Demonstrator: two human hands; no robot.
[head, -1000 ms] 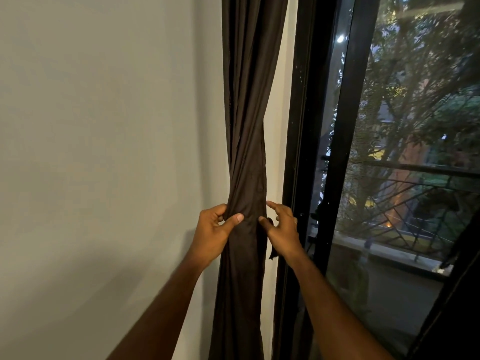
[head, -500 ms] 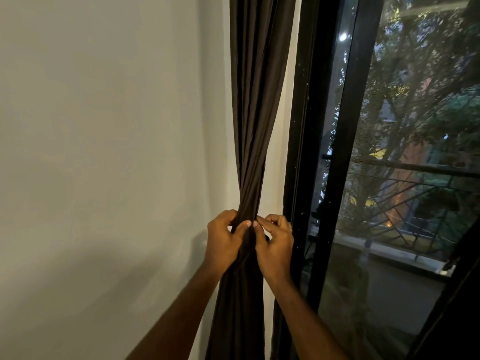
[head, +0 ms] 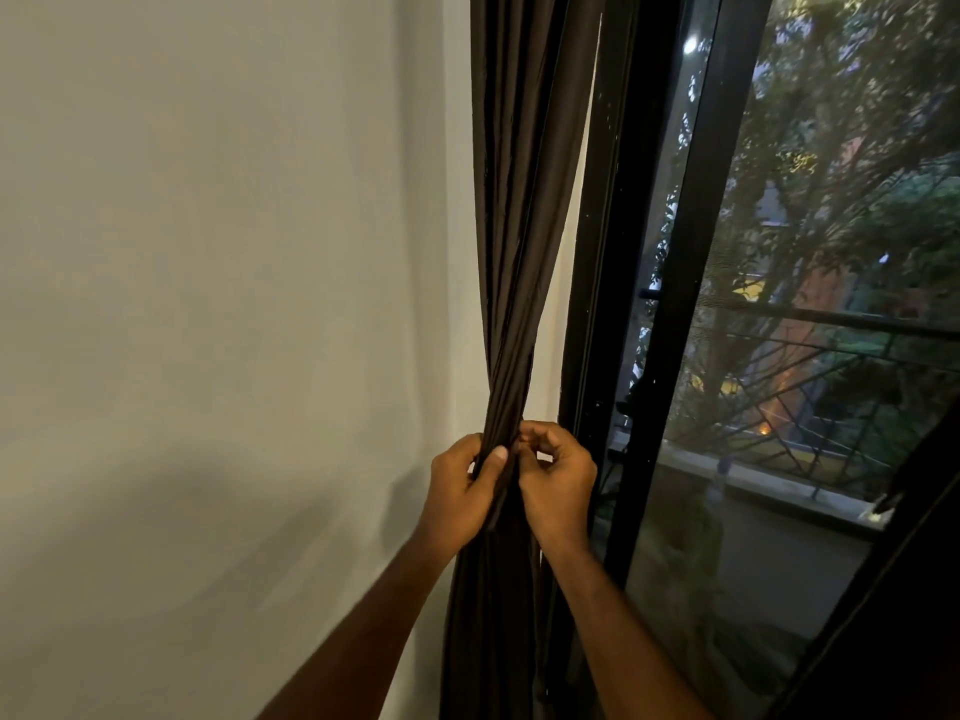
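One pale wall (head: 208,304) fills the left half. One dark brown curtain (head: 514,226) hangs just to its right, gathered into a narrow, twisted bundle. The picture's edges cut off its top and bottom. Two grips meet at the bundle's narrowest point, low in the middle of the view. The left grip (head: 460,491) wraps the fabric from the left, with the thumb laid across the front and the fingers hidden behind the folds. The right grip (head: 558,485) closes on it from the right, fingers curled and pinching the curtain's right edge. It is too dark to tell whether a tie is pinched there too. The curtain runs between the two grips, rising above them and dropping below past both forearms. Further right stands one black window frame (head: 613,252). Beyond it, one glass pane (head: 779,563) shows dim, blurred trees (head: 857,148) and one metal railing (head: 841,322) outside.
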